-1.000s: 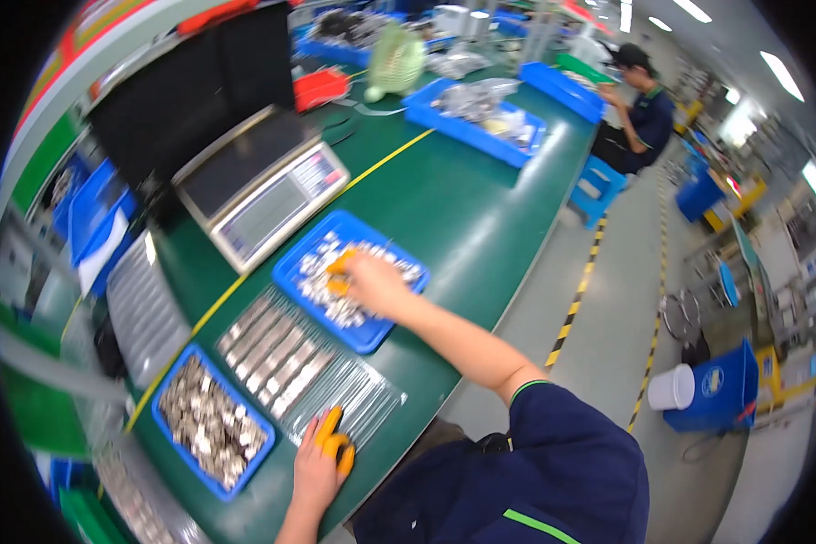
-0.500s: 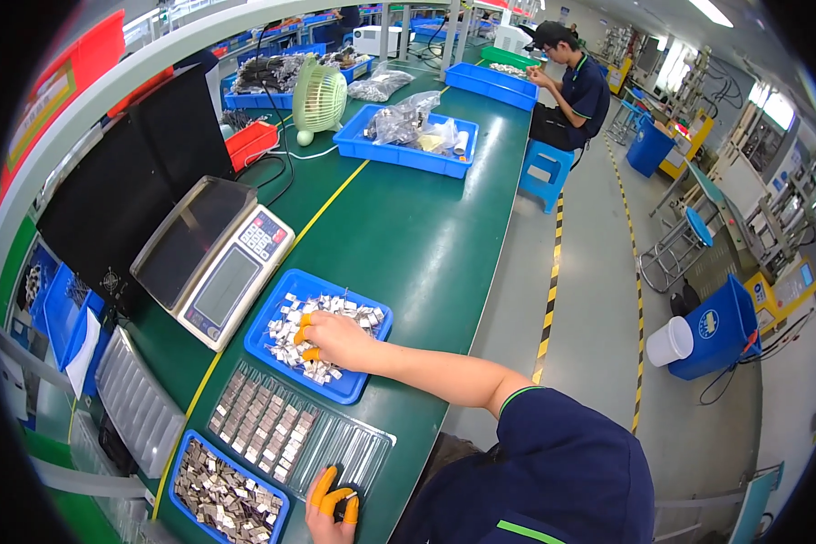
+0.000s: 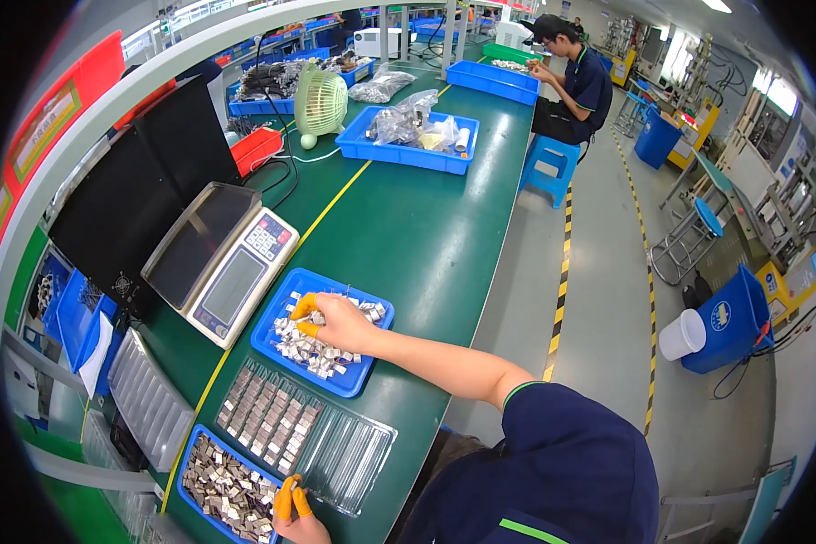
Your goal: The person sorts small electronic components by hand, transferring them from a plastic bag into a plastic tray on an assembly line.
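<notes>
My right hand (image 3: 340, 324), with orange finger cots, reaches into a blue tray (image 3: 265, 340) of small white parts with thin wire leads. Its thumb and forefinger curl toward each other among these parts; whatever they grip is hidden. Lower down, my left hand (image 3: 297, 515) also wears orange cots. Its fingers are pressed together beside a second blue tray (image 3: 187, 494), heaped with small grey-brown blocks; anything between the fingertips is too small to make out. Between the trays lies a clear slotted plastic tray (image 3: 354, 458). Rows of grey-brown and white blocks (image 3: 267, 412) fill its left part.
A digital scale (image 3: 236, 281) stands left of the upper tray. Farther along the green table (image 3: 426, 227) are a green fan (image 3: 320, 102) and a blue bin of plastic bags (image 3: 408, 163). A co-worker (image 3: 576, 86) sits at the far right edge.
My left hand has moved left from the clear tray to the lower blue tray, and its spread fingers have come together. My right hand stays in the upper tray, its fingers shifted slightly.
</notes>
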Demonstrator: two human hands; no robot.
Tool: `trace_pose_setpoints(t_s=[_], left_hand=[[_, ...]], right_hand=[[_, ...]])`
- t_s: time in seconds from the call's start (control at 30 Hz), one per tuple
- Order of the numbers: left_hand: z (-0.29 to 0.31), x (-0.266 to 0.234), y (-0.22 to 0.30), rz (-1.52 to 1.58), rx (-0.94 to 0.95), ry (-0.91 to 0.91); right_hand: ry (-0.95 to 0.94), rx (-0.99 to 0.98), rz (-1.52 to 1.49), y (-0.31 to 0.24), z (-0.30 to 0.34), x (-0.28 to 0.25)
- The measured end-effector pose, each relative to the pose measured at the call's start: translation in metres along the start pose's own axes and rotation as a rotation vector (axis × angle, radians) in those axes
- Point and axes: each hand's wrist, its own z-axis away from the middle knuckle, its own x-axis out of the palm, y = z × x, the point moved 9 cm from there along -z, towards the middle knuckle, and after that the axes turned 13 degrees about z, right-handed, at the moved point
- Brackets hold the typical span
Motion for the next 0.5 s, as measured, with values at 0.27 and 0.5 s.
trace_pose_setpoints(t_s=[0.27, 0.5], left_hand=[[-0.019, 0.012, 0.002, 0.13, -0.258, 0.069], [-0.016, -0.003, -0.009, 0.148, -0.211, 0.16]], right_hand=[[-0.091, -0.215, -0.007, -0.1, 0.016, 0.015], [-0.431, -0.273, -0.21, -0.117, 0.064, 0.079]])
